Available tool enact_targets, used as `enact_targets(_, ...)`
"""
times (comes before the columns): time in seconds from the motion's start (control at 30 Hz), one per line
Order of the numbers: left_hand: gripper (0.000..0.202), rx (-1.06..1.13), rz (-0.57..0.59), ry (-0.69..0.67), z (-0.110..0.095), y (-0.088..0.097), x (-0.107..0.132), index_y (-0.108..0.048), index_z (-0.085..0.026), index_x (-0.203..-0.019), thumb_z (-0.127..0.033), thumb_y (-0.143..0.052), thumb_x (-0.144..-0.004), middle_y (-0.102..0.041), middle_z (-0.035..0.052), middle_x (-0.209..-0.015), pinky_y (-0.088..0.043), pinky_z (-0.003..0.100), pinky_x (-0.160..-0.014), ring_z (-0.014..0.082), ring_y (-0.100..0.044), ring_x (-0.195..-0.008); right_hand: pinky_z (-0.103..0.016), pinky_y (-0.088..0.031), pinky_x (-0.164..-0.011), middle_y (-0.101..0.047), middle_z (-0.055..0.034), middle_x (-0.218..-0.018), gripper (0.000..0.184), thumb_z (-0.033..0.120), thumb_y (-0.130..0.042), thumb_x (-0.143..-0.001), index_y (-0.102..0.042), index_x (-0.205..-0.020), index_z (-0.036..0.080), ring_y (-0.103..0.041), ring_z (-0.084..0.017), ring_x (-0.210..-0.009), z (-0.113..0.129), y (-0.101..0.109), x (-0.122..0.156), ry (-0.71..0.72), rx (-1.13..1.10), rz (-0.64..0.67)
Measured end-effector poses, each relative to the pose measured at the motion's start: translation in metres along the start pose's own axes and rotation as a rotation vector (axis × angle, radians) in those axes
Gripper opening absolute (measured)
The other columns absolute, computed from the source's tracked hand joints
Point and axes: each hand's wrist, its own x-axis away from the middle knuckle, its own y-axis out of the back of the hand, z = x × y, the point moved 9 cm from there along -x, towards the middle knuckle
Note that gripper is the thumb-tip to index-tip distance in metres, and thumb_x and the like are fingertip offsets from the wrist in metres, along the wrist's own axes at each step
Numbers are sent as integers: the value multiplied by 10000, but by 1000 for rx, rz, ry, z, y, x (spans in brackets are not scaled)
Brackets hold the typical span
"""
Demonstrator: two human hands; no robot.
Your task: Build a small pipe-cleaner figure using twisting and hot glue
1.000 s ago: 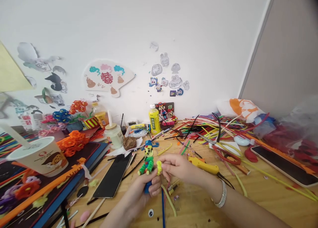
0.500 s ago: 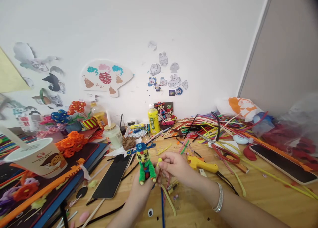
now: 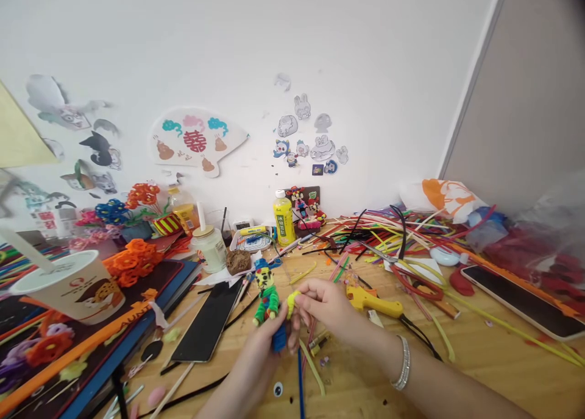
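My left hand (image 3: 269, 341) is closed around a small pipe-cleaner doll (image 3: 267, 297) with a blue hat, yellow face, green sleeves and a blue lower part. The doll leans to the left above the table. Pinched between the thumb and fingers of my right hand (image 3: 322, 309) is a small yellow pipe-cleaner piece (image 3: 292, 302), close beside the doll's right side. Whether that piece touches the doll I cannot tell. Below the hands lie a pale yellow pipe cleaner (image 3: 312, 367), a blue pipe cleaner (image 3: 300, 385) and a googly eye (image 3: 278, 389).
A yellow glue gun (image 3: 375, 301) lies right of my hands, near scissors with red handles (image 3: 425, 288). Left are a black phone (image 3: 208, 321) and a paper cup (image 3: 75, 288). Behind stand a yellow bottle (image 3: 284, 219), a candle jar (image 3: 209, 248) and a heap of pipe cleaners (image 3: 379, 230).
The doll has turned and tipped leftward in my left hand, and its blue lower part now shows. More of the yellow piece is visible in my right fingers. The view has shifted slightly.
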Motion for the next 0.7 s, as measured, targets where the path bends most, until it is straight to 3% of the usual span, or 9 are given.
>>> enact_targets(0.1, 225, -261, -232, -236, -23, 16, 6, -562, -169, -708, -354, -675, -649, -511, -41, -492, -304, 206, -446, 99, -431, -453, -174, -325, -375, -458, 63, -457, 275, 409, -537, -776, -498, -659, 164, -407, -67, -393, -4, 7, 2, -46, 129, -140)
enact_targets(0.2, 229, -366, -323, -298, -31, 23, 10, -550, -178, -693, -316, -709, -601, -514, -47, -484, -270, 202, -413, 108, -435, -446, -172, -308, -363, -451, 62, -458, 211, 350, -519, -789, -510, -680, 170, -408, -73, -394, -3, 6, 4, -65, 227, -164)
enact_targets(0.27, 232, -329, -284, -262, -28, 22, 8, -522, -176, -634, -337, -689, -623, -483, -48, -467, -258, 198, -400, 102, -423, -433, -176, -313, -392, -466, 56, -489, 171, 313, -500, -804, -510, -702, 177, -422, -78, -428, 4, 4, 5, 1, 307, -122)
enact_targets(0.37, 271, -154, -136, -144, -19, 15, 1, -495, -169, -608, -360, -685, -635, -452, -51, -496, -271, 191, -400, 72, -386, -415, -196, -334, -484, -512, 31, -593, 125, 264, -489, -816, -531, -733, 181, -450, -92, -535, 20, 1, 7, 174, 522, -58)
enact_targets(0.53, 238, 121, 160, 211, 8, -1, 0, -529, -135, -660, -296, -703, -642, -403, -65, -521, -248, 156, -392, 19, -291, -395, -200, -349, -524, -537, 35, -645, 120, 272, -543, -792, -548, -875, 185, -478, -103, -573, 26, 9, 8, 232, 621, -32)
enact_targets(0.63, 194, 151, 183, 307, 16, 0, 2, -521, -126, -633, -251, -659, -686, -371, -70, -492, -214, 147, -375, 14, -274, -377, -232, -403, -641, -625, -7, -757, 152, 245, -486, -836, -586, -937, 192, -563, -133, -698, 30, -1, 9, 306, 626, 75)
enact_targets(0.7, 198, 122, 141, 288, 16, 1, 2, -513, -131, -616, -258, -633, -709, -388, -62, -491, -236, 153, -382, 21, -290, -379, -245, -410, -685, -648, -24, -810, 155, 230, -470, -845, -619, -871, 196, -581, -146, -754, 31, -1, 9, 325, 659, 56)
